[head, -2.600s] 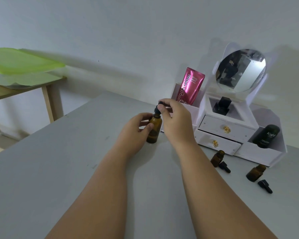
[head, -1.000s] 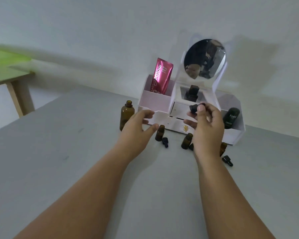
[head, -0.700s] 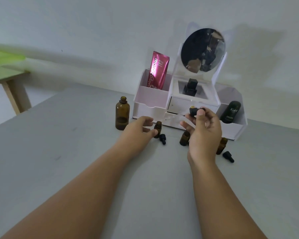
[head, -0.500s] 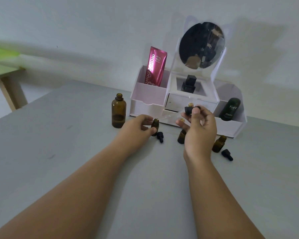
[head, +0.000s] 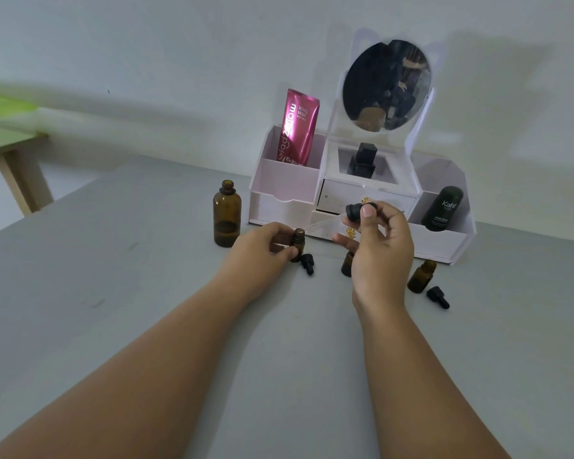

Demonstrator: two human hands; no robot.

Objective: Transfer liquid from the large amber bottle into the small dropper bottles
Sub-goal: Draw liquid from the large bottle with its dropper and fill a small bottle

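Note:
The large amber bottle (head: 226, 215) stands uncapped on the grey table (head: 113, 293), with a little liquid at its bottom. My left hand (head: 259, 251) grips a small amber dropper bottle (head: 298, 245) standing on the table. My right hand (head: 376, 246) pinches the black bulb of a dropper (head: 357, 210), whose clear glass tube slants down towards that small bottle's mouth. A second small bottle (head: 347, 264) is partly hidden behind my right hand. A third small bottle (head: 421, 276) stands further right. Two loose black dropper caps (head: 307, 262) (head: 438, 297) lie beside the bottles.
A white cosmetic organiser (head: 362, 193) with drawers and a round mirror (head: 386, 86) stands against the wall behind the bottles. It holds a pink tube (head: 297, 127), a black bottle (head: 363, 159) and a dark green bottle (head: 443, 208). A wooden table with a green top (head: 4, 127) is at far left.
Earlier both hands held the large bottle and its dropper. The large bottle now stands alone, my left hand has taken a small bottle, and my right hand has brought the dropper over to it.

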